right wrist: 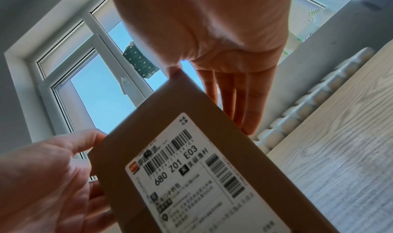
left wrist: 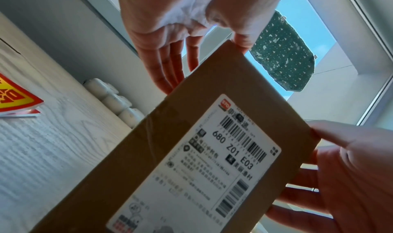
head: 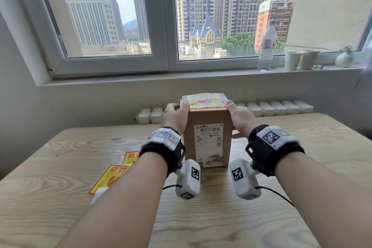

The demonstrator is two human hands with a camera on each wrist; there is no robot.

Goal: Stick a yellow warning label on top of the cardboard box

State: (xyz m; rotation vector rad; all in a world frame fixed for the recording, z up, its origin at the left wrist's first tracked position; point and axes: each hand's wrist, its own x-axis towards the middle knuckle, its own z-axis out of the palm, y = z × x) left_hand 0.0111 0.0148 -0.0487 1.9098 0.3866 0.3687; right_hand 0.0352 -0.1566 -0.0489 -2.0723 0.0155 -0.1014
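Observation:
A tall cardboard box (head: 190,127) with a white shipping label on its front stands upright mid-table. A yellow warning label (head: 206,101) with red print lies on its top face. My left hand (head: 177,112) lies flat against the box's left side, thumb on the label's left edge. My right hand (head: 238,115) lies flat against the right side, thumb at the top right corner. In the left wrist view the left hand's fingers (left wrist: 170,65) run straight along the box (left wrist: 191,102). The right hand's fingers (right wrist: 234,98) do the same in the right wrist view along the box (right wrist: 149,127).
Spare yellow and red labels (head: 112,177) lie on the wooden table (head: 201,217) at the left, under my left forearm. A radiator (head: 271,107) runs behind the table. On the window sill stand a water bottle (head: 266,46), two paper cups (head: 302,59) and a small vase (head: 344,58).

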